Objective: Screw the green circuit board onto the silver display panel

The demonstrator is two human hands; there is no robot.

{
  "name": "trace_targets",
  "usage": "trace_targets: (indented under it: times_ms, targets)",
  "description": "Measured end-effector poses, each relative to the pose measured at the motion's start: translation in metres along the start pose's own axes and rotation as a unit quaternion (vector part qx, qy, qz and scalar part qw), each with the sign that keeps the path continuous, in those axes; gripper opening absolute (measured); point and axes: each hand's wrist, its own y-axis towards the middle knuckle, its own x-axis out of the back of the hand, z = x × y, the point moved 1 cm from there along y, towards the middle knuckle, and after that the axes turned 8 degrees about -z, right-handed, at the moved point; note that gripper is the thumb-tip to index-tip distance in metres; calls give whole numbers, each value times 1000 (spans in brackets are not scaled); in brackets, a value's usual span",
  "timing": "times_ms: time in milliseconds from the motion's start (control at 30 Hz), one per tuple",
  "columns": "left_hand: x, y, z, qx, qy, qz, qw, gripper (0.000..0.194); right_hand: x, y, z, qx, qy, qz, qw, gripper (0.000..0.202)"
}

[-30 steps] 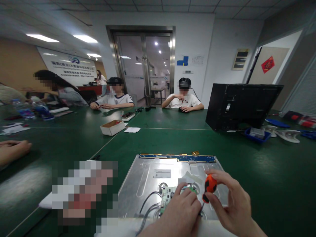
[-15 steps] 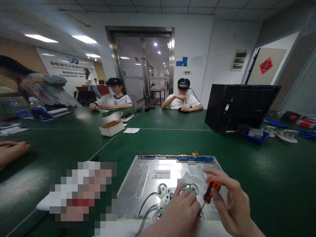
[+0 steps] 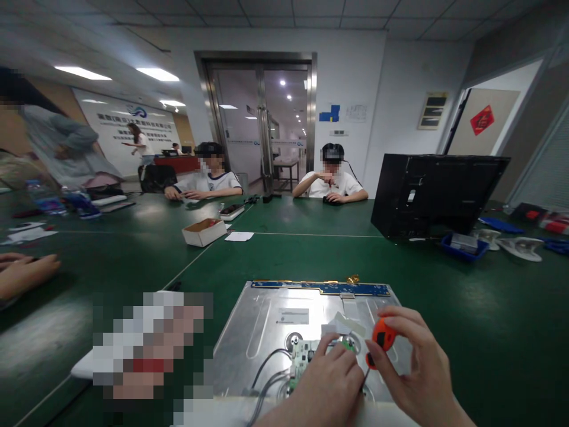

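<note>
A metal display panel (image 3: 253, 320) lies face-down before me, with a blue circuit strip (image 3: 306, 287) along its far edge. On its near part sits a green circuit board (image 3: 302, 354), partly hidden by my left hand (image 3: 331, 370). The fingers of that hand are curled together over the board, and their tips are partly hidden. My right hand (image 3: 418, 356) is closed on the orange-and-black handle of a screwdriver (image 3: 383, 335), pinched between thumb and fingers. The shaft slants down beside my left hand, its tip out of sight. Grey cables (image 3: 267, 385) run from the board toward me.
A black monitor (image 3: 435, 196) stands at the right, by a blue tray (image 3: 464, 248). An open cardboard box (image 3: 203, 232) and a white paper (image 3: 239, 236) lie left of centre. Two people sit across the green table (image 3: 284, 255); another person's hand (image 3: 29, 273) is at the left.
The screwdriver handle has turned in my right hand, and the fingers have shifted to pinch its top. My left hand stays on the board. A person at far left has straightened up.
</note>
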Motion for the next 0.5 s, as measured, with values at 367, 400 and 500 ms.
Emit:
trace_targets:
  times_ms: [367,400,500]
  targets:
    - [8,2,-1,16,-9,25,1000,19,3,1,1,-9,-26,5,1000,35]
    - [8,2,-1,15,-10,24,1000,18,2,1,0,-9,-28,0,1000,34]
    - [8,2,-1,15,-8,27,999,14,2,0,0,-11,-32,-1,999,35]
